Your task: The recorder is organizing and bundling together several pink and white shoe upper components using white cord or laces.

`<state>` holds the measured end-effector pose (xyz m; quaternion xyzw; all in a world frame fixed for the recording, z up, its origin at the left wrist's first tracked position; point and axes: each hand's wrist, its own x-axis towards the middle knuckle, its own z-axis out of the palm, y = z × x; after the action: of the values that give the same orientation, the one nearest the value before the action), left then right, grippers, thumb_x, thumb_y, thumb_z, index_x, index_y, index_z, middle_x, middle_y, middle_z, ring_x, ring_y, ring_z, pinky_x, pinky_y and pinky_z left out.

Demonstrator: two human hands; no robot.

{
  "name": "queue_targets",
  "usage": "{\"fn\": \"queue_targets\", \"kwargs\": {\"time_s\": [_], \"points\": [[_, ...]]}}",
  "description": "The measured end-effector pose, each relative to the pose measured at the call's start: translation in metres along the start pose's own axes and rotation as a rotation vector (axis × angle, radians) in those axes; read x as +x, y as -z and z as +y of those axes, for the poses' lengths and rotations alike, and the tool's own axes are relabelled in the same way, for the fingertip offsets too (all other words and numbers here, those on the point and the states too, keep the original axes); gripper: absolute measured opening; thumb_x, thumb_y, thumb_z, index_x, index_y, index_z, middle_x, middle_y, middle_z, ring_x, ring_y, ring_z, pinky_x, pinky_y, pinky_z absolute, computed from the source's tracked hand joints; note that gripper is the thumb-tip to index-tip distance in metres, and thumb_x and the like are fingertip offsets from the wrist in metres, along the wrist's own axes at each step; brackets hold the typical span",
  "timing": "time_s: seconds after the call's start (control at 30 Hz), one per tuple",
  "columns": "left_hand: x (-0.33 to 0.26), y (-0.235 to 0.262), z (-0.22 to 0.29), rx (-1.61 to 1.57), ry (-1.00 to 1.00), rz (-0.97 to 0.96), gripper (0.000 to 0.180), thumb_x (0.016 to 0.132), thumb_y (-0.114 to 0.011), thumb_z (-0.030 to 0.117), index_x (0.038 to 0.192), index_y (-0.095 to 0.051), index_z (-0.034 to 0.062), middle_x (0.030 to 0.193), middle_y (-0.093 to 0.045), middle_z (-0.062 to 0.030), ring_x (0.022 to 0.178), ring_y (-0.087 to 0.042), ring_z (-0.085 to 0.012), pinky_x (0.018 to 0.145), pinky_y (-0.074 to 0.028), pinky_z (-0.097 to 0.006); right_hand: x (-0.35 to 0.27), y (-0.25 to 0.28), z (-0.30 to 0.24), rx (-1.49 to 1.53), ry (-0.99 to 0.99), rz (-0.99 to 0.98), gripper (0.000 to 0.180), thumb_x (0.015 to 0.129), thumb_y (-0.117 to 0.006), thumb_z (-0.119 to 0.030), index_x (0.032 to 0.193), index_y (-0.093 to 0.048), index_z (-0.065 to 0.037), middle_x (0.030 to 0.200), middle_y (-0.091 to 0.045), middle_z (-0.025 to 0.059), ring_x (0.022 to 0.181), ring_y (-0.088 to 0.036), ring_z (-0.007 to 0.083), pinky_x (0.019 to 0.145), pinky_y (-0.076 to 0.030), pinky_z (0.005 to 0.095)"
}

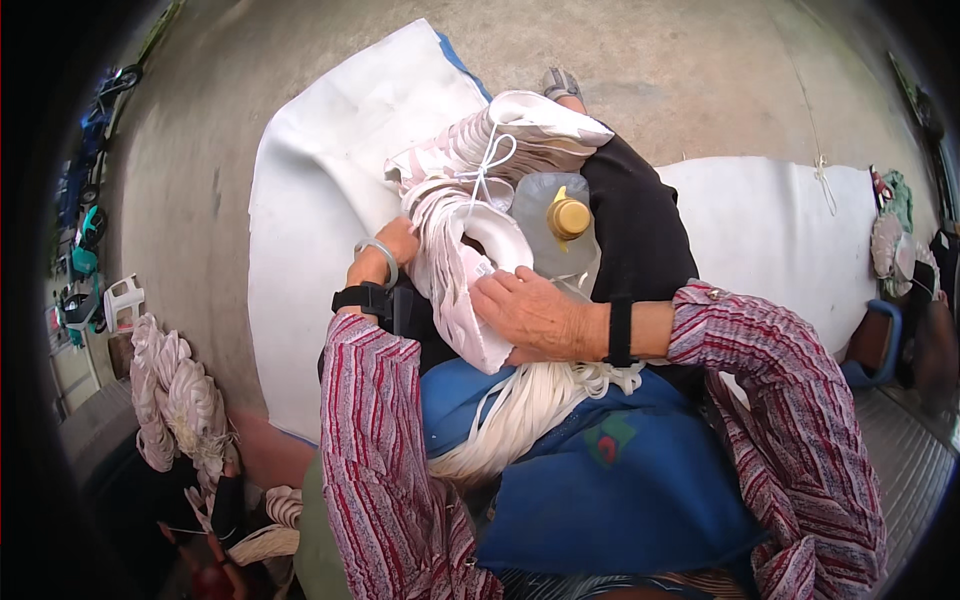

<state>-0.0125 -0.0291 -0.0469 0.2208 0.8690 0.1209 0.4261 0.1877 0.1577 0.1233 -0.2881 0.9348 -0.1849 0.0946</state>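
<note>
At far left, approx 8 o'clock, we see a heap of tied pale pink-and-white folded fabric bundles [165,400] lying on the ground, w/ a white plastic chair [124,298] just above them at 9 o'clock; these look finished and set aside. Moving right, a big white foam-like sheet [310,200] covers the concrete floor from 10 to 12 o'clock. Our left hand [392,247], w/ a grey bangle and black wrist strap, is curled against the left edge of the stack of pale pink-white curved fabric pieces [455,270] on our lap at centre; fingers are wrapped behind it, so we can't tell how tight the grip is. Above it, at 12 o'clock, a second bundle of the same pieces [520,135] is already bound w/ thin white string [490,160] in a bow. Just right, a clear plastic bottle w/ yellow cap [566,218] rests against it. Our right hand [530,315] lies flat, fingers mostly straight, pressing on the stack's front, not closed round anything. Below it, at 6 o'clock, a bunch of loose white cords [520,405] drapes over the blue cloth [620,470] on our lap. Judging by this: several bundles done, the lap stack isn't tied yet.
</note>
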Motion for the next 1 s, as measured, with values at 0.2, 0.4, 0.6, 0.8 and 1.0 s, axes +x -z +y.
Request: {"fn": "queue_targets", "kwargs": {"time_s": [0.2, 0.4, 0.6, 0.8, 1.0], "points": [[-0.001, 0.004, 0.026, -0.199, 0.061, -0.103, 0.035, 0.086, -0.049, 0.018, 0.109, -0.06, -0.0052, 0.105, -0.061, -0.0291, 0.102, -0.06, -0.0403, 0.086, -0.047, -0.041, 0.008, -0.007, 0.01, 0.042, -0.123, -0.057, 0.059, 0.065, -0.071, -0.019, 0.114, -0.044, 0.001, 0.091, -0.056, 0.0115, 0.084, -0.059, 0.029, 0.073, -0.045, 0.0367], [0.011, 0.034, 0.033, -0.447, 0.236, 0.143, 0.059, 0.078, -0.055, 0.053, 0.09, -0.068, -0.0034, 0.092, -0.065, -0.025, 0.091, -0.065, -0.0297, 0.079, -0.05, -0.035, 0.002, 0.012, 0.059, 0.43, -0.45, 0.096, 0.034, 0.082, -0.061, -0.021, 0.108, -0.054, 0.0, 0.086, -0.063, 0.0122, 0.079, -0.063, 0.0279, 0.07, -0.049, 0.0384], [0.002, 0.031, 0.026, -0.676, 0.202, 0.366, 0.051, 0.073, -0.067, 0.042, 0.097, -0.066, -0.0033, 0.096, -0.067, -0.0182, 0.086, -0.065, -0.0236, 0.076, -0.05, -0.032, 0.01, 0.037, 0.077, 0.876, -0.46, 0.194, 0.062, 0.08, -0.064, -0.039, 0.124, -0.047, 0.001, 0.109, -0.06, 0.0259, 0.102, -0.059, 0.0354, 0.088, -0.045, 0.0386], [0.006, 0.023, 0.03, -0.578, 0.221, 0.556, 0.042, 0.079, -0.064, 0.035, 0.098, -0.065, -0.0029, 0.092, -0.067, -0.018, 0.089, -0.064, -0.0272, 0.081, -0.048, -0.035, 0.016, -0.014, 0.055, 0.612, -0.452, 0.305, 0.077, 0.071, -0.073, -0.038, 0.126, -0.041, 0.005, 0.102, -0.059, 0.0244, 0.099, -0.057, 0.0409, 0.09, -0.044, 0.0415], [0.012, 0.042, 0.021, -1.009, 0.106, 0.567, 0.04, 0.084, -0.06, 0.03, 0.099, -0.061, -0.0077, 0.091, -0.065, -0.0186, 0.085, -0.063, -0.025, 0.079, -0.049, -0.036, 0.013, 0.016, 0.07, 0.75, -0.555, 0.399, 0.044, 0.08, -0.06, -0.026, 0.112, -0.053, 0.004, 0.093, -0.062, 0.0186, 0.086, -0.061, 0.028, 0.078, -0.049, 0.0351]]}}
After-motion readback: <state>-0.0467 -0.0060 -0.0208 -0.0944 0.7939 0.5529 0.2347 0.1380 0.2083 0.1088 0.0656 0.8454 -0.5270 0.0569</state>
